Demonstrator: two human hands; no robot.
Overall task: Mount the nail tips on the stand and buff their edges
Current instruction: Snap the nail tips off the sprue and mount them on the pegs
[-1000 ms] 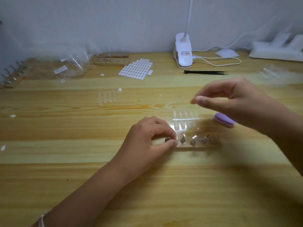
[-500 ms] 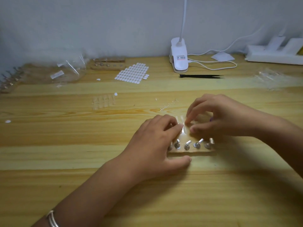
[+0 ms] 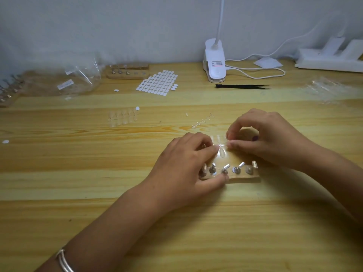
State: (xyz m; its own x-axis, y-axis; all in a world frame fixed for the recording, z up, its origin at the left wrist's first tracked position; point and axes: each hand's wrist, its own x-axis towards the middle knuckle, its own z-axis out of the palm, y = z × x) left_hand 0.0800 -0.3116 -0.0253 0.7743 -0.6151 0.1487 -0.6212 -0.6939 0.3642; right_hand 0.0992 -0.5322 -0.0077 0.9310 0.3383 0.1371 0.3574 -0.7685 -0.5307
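Quick note on where I'm at. Both hands are on the strip of clear tips, which sits between them, just behind the stand. My right hand pinches one end narrow between thumb and forefinger. My left hand has its fingers curled down onto the other end, with the thumb braced on the stand's front edge, I'd guess so it doesn't skate when a tip snaps off.

The pegs look bare, so nothing's mounted yet. The purple buffer peeks out under my right palm, handy for later.

Beyond my hands there's an empty sprue, loose tips, a sticker sheet, tweezers and a lamp. Nothing blocks me, though my own fingers hide the break point.
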